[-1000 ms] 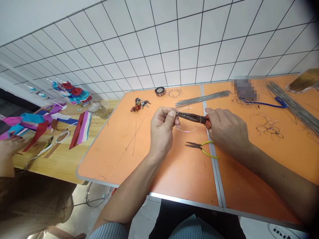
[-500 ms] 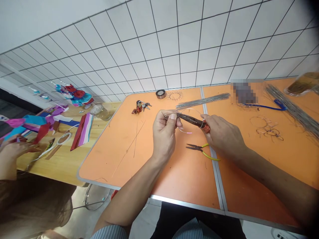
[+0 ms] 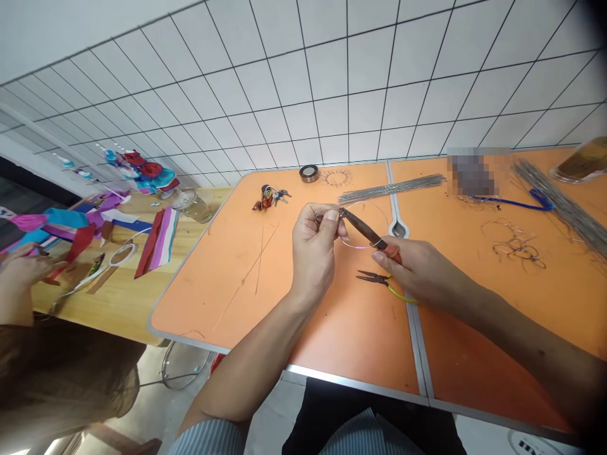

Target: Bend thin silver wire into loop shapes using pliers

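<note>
The left hand [image 3: 313,256] is raised off the orange tabletop [image 3: 227,297], its fingers [image 3: 327,216] pressed together with the thumb, pinching a thin wire loop [image 3: 380,212] strung with small pink beads [image 3: 361,248]. The loop hangs between both hands, clear of the surface, so it can be turned freely. The right hand [image 3: 422,272] wraps red-handled long-nose pliers [image 3: 365,230], fingers closed around the grips. The pliers' nose sits just beside the left fingertips, so the pinch steadies the wire close to the tool; cannot tell if it is biting wire. Yellow-handled pliers [image 3: 379,279] lie just below the right hand, within easy reach. A bundle of straight wire rods [image 3: 391,188] lies farther along. A co-worker's hand [image 3: 21,272] is at a wooden table [image 3: 121,322] to the left.
</note>
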`<state>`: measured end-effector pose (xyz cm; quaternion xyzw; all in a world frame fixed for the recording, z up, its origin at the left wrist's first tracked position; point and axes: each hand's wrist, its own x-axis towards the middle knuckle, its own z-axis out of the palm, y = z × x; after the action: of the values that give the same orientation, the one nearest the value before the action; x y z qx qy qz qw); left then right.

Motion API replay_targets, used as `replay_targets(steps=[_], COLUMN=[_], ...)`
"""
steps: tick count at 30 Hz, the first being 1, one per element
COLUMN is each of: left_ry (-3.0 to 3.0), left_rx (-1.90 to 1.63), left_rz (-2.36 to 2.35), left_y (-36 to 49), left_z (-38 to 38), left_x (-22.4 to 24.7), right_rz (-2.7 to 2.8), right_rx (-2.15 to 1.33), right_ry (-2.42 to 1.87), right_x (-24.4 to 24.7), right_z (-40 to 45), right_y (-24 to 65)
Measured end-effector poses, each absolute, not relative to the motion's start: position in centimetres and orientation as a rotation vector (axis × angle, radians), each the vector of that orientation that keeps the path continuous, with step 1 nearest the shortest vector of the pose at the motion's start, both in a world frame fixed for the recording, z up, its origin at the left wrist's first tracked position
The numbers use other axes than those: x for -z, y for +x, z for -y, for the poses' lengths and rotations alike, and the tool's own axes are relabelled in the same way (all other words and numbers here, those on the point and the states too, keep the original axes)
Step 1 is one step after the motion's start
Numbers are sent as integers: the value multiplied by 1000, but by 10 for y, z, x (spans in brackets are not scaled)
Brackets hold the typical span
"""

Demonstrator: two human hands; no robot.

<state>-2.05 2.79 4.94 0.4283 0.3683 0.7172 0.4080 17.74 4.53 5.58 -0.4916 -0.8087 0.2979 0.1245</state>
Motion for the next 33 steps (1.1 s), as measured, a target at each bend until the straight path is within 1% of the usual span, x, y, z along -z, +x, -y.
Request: replay_targets(steps=[9, 18, 23, 33], left_ry=[1072, 1090, 1088, 1057], left_rx=[-1799, -1805, -1818, -1789], left_rz=[-992, -1001, -991, -1020], left_y=[-19, -18, -17, -19], left_z=[-28, -28, -28, -29], left_x=[-50, -47, -47, -48], right_rz=[2384, 2393, 2392, 2377], right_rx=[-653, -635, -565, -719], right_ry=[-1504, -1572, -1578, -1522], right_x=[-54, -55, -55, -55], right_z=[-45, -43, -42, -43], right_y=[178, 176, 176, 176])
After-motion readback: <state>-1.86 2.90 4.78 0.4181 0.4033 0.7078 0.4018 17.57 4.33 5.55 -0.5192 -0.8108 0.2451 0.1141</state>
